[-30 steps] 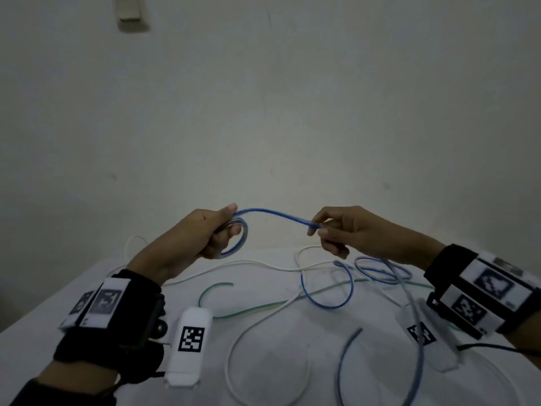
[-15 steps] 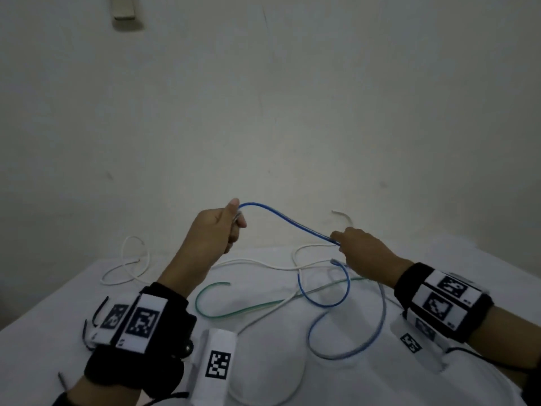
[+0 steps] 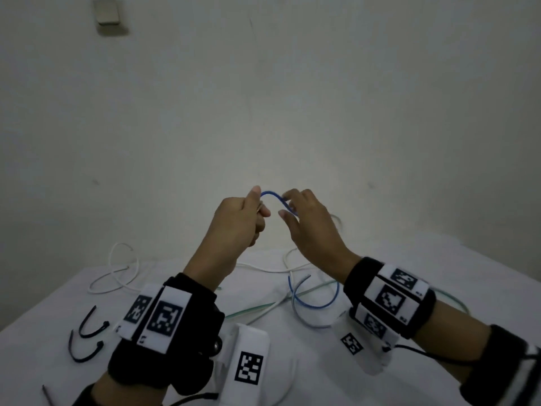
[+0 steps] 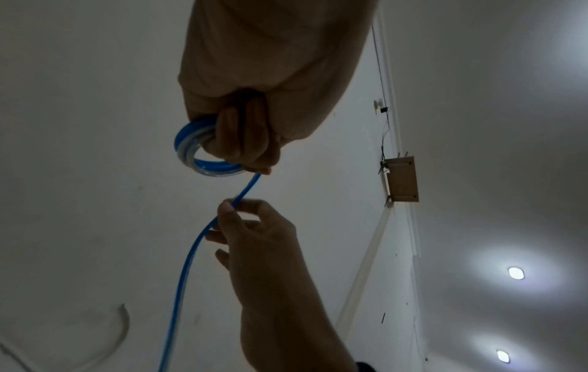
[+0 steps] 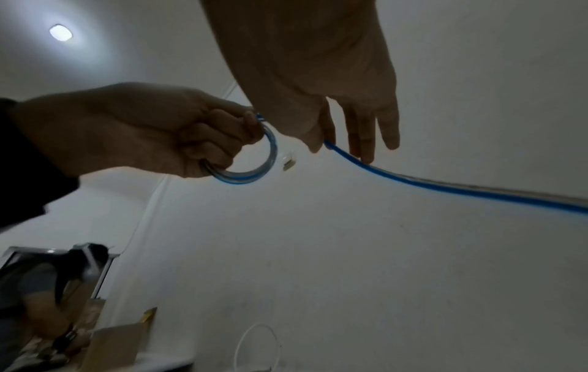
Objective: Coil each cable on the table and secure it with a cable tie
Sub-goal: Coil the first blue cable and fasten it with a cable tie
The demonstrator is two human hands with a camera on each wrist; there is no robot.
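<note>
L hand (image 3: 237,221) grips small blue cable (image 4: 203,153) coil up above table (image 3: 175,276), R hand (image 3: 310,227) pinches free run just beside: feed next loop same size w/ light tension, keep L grip tight so turns don't spring.

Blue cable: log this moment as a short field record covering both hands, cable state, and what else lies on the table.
left hand: grips a small coil of the blue cable
right hand: pinches the free run just past the coil
blue cable tail: trails down to the table, uncoiled
white cable: loose on table
green cable: loose on table
cable ties: two black ones, unused, table's left
</note>
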